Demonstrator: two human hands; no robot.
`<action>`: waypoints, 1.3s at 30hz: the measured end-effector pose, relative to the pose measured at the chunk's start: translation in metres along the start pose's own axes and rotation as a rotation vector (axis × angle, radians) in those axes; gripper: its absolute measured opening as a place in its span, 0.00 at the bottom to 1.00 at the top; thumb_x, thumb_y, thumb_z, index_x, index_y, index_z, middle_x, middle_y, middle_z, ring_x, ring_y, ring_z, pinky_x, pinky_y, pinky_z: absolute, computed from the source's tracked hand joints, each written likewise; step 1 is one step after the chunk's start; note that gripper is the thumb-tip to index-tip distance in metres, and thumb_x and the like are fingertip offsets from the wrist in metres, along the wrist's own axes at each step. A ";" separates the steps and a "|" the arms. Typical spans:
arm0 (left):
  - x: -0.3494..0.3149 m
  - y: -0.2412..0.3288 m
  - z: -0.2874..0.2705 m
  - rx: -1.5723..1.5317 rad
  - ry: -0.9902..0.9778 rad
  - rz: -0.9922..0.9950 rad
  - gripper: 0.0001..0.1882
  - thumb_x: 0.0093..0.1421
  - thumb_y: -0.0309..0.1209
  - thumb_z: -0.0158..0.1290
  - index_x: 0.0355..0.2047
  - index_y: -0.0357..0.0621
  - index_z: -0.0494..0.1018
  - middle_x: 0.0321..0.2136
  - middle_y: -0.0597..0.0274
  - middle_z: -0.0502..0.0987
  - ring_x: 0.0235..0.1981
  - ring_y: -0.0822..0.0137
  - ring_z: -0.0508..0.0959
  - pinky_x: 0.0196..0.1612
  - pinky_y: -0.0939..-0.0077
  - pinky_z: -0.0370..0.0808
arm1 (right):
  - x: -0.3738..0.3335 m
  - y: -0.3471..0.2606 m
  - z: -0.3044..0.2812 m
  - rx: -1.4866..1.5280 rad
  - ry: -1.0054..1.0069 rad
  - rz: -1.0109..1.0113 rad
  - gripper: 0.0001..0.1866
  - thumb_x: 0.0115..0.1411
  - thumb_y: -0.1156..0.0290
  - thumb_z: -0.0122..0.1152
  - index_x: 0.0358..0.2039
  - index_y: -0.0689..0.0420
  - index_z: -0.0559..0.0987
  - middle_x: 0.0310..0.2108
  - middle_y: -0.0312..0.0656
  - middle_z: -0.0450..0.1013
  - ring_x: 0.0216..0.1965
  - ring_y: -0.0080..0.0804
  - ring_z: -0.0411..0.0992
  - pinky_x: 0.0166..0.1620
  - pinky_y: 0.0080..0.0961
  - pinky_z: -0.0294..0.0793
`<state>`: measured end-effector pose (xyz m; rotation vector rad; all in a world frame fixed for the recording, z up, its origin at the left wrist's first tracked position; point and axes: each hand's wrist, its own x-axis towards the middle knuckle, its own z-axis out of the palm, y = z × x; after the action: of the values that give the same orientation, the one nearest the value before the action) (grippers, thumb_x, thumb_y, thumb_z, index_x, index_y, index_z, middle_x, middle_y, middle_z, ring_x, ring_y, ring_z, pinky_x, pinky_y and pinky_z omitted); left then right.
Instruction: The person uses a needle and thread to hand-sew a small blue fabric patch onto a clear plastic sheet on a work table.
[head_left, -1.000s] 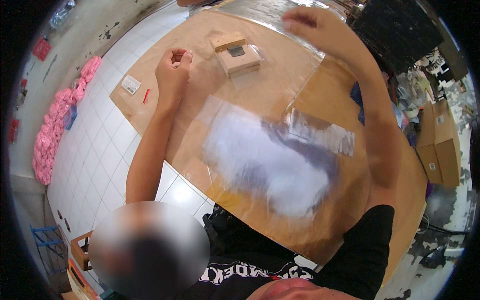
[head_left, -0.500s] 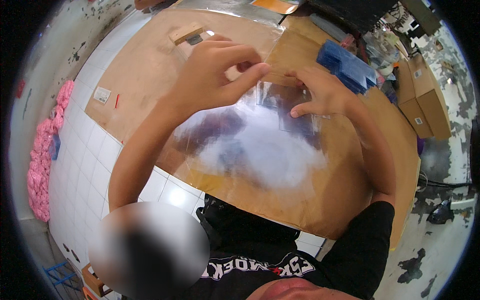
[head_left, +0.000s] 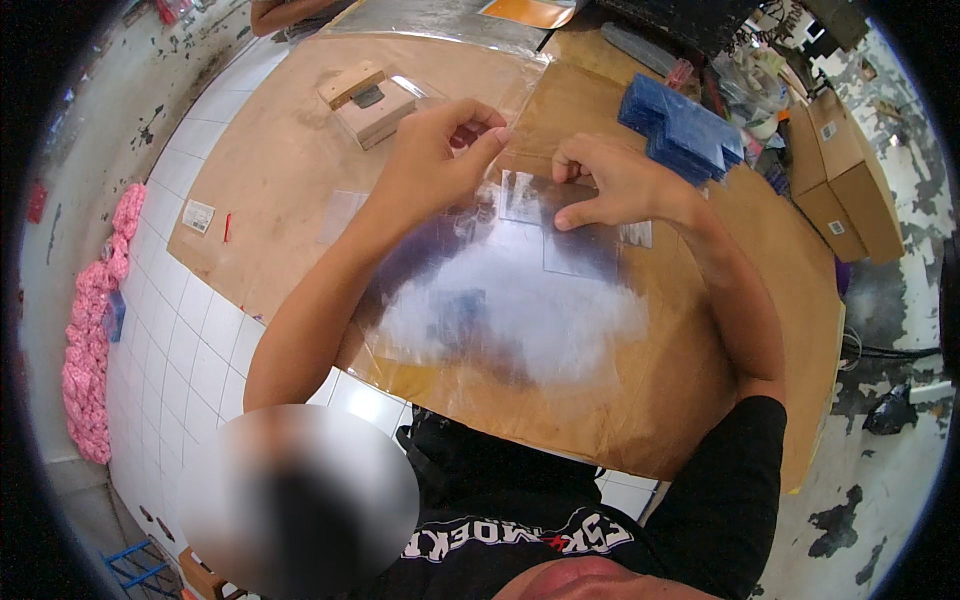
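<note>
Working over brown table (head_left: 290, 180), left hand (head_left: 448, 155) pinched, contents unclear, right hand (head_left: 622, 184) parted, white-tiled floor (head_left: 190, 310)

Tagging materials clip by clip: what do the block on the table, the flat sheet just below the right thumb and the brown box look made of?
Block: probably bare wood, matte; it is pale tan with squared edges.
Flat sheet: likely clear plastic, glossy; it looks see-through with crisp edges, though exact type is unclear.
Box: apparently cardboard, dull; brown with a seam between panels.
</note>
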<state>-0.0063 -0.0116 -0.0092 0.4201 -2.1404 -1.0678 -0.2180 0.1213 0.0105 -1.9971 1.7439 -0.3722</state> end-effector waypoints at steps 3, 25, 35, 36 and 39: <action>-0.001 0.004 0.002 0.049 0.002 -0.030 0.12 0.57 0.32 0.57 0.36 0.37 0.78 0.27 0.56 0.81 0.25 0.68 0.79 0.32 0.73 0.75 | 0.000 -0.006 0.011 -0.096 0.119 -0.013 0.32 0.40 0.55 0.78 0.42 0.57 0.75 0.36 0.42 0.70 0.40 0.39 0.70 0.43 0.32 0.70; -0.012 0.007 0.002 0.075 -0.232 -0.053 0.18 0.62 0.31 0.56 0.48 0.32 0.72 0.31 0.58 0.80 0.29 0.72 0.78 0.33 0.77 0.75 | 0.004 -0.033 0.017 0.111 0.107 0.049 0.34 0.43 0.59 0.79 0.49 0.60 0.75 0.35 0.37 0.70 0.38 0.29 0.70 0.41 0.25 0.72; -0.013 0.024 0.000 -0.481 -0.476 -0.281 0.14 0.63 0.35 0.55 0.32 0.33 0.79 0.26 0.63 0.80 0.29 0.78 0.78 0.28 0.84 0.70 | -0.006 -0.041 0.007 0.583 0.338 -0.088 0.15 0.56 0.80 0.67 0.45 0.60 0.79 0.35 0.37 0.74 0.37 0.24 0.73 0.39 0.24 0.74; -0.015 0.028 0.001 -0.539 -0.457 -0.261 0.14 0.63 0.35 0.54 0.32 0.33 0.79 0.26 0.63 0.80 0.29 0.79 0.78 0.28 0.85 0.69 | -0.008 -0.046 0.005 0.573 0.392 -0.105 0.15 0.55 0.80 0.67 0.44 0.60 0.80 0.35 0.38 0.75 0.36 0.25 0.74 0.39 0.23 0.75; -0.021 0.031 0.001 -0.572 -0.383 -0.248 0.15 0.66 0.31 0.53 0.45 0.31 0.76 0.35 0.59 0.81 0.35 0.72 0.80 0.39 0.77 0.77 | -0.010 -0.059 -0.001 -0.126 0.760 -0.316 0.14 0.54 0.75 0.67 0.42 0.56 0.82 0.32 0.41 0.76 0.34 0.33 0.76 0.37 0.28 0.75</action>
<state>0.0082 0.0198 0.0054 0.2184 -1.9975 -1.9590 -0.1697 0.1363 0.0418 -2.4168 1.8716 -1.2935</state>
